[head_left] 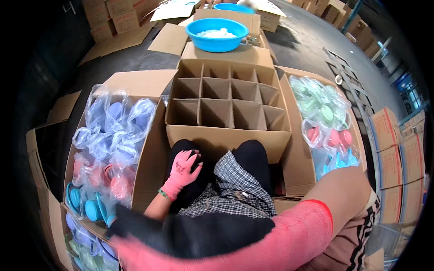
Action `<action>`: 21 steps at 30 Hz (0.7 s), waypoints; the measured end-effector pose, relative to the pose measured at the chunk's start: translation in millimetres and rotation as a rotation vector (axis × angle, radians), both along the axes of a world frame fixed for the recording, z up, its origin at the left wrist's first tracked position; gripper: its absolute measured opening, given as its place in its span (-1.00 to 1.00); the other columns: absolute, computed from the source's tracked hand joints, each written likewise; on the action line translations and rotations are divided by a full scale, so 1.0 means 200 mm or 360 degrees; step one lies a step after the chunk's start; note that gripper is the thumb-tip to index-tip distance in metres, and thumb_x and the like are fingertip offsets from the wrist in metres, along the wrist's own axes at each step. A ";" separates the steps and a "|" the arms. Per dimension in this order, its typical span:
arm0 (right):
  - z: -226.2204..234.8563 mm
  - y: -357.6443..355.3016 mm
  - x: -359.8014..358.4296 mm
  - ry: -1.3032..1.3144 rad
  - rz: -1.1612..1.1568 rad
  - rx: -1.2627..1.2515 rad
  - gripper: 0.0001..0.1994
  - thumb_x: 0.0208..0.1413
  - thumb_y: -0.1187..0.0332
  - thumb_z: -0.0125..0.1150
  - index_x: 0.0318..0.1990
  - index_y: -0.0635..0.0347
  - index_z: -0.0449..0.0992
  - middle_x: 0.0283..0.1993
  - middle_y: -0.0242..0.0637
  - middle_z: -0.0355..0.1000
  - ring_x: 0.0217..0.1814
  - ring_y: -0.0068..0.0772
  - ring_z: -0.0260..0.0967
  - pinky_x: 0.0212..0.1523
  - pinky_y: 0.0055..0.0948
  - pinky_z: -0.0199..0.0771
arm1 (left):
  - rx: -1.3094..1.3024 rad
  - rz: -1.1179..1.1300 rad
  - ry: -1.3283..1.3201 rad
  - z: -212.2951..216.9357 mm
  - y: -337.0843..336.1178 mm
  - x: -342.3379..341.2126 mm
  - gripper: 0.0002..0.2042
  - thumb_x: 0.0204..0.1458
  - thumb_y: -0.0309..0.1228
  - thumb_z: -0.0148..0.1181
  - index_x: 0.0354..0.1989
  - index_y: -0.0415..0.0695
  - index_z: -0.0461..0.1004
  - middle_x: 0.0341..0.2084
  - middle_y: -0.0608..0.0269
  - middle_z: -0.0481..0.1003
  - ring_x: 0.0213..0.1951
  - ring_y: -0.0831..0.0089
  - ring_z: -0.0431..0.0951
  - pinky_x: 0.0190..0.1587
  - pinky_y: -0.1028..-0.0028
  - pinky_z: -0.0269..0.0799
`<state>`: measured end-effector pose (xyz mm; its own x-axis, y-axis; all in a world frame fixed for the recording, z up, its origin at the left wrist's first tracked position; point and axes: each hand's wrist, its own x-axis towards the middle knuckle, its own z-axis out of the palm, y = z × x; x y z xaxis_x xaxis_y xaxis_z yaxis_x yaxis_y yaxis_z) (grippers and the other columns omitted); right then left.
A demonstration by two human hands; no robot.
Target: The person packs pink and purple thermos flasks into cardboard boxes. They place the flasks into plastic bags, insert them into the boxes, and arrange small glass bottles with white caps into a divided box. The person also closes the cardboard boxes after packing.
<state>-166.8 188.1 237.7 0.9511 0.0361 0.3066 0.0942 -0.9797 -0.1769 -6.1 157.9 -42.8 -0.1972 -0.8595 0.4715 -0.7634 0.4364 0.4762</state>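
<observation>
My left hand (183, 169), in a pink glove with a green bead bracelet at the wrist, rests on my left knee with its fingers apart. It holds nothing. My right arm reaches across my lap to the left; its gloved hand (194, 232), pink with a black coating, is close and smeared by motion, so its fingers are unclear. Near it stands a left carton (151, 158) of bagged plastic pieces: lilac ones (115, 110), pink ones (121, 186) and teal lids (93, 210). In front of my knees is a carton with cardboard dividers (226, 135), its compartments showing bare cardboard.
A right carton (296, 167) holds bagged green pieces (326, 113), pink ones (334, 137) and blue ones (339, 160). Beyond the divided carton sits a blue basin (217, 43) of small white pieces. More bagged pieces (86, 244) lie at lower left. Stacked cartons (389, 153) line the right.
</observation>
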 end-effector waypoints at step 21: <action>-0.42 -1.13 -0.05 0.0568 -0.1180 0.0978 -0.65 -0.04 0.16 0.12 -0.30 0.33 0.38 -0.43 -0.13 0.39 -0.39 -0.26 0.30 -0.30 -0.43 0.28 | -0.0145 -0.1102 -0.0260 -0.16 -0.75 -0.42 -0.76 -0.17 -0.19 0.07 -0.49 -0.10 0.31 -0.48 0.20 0.32 -0.35 0.26 0.37 -0.23 0.35 0.24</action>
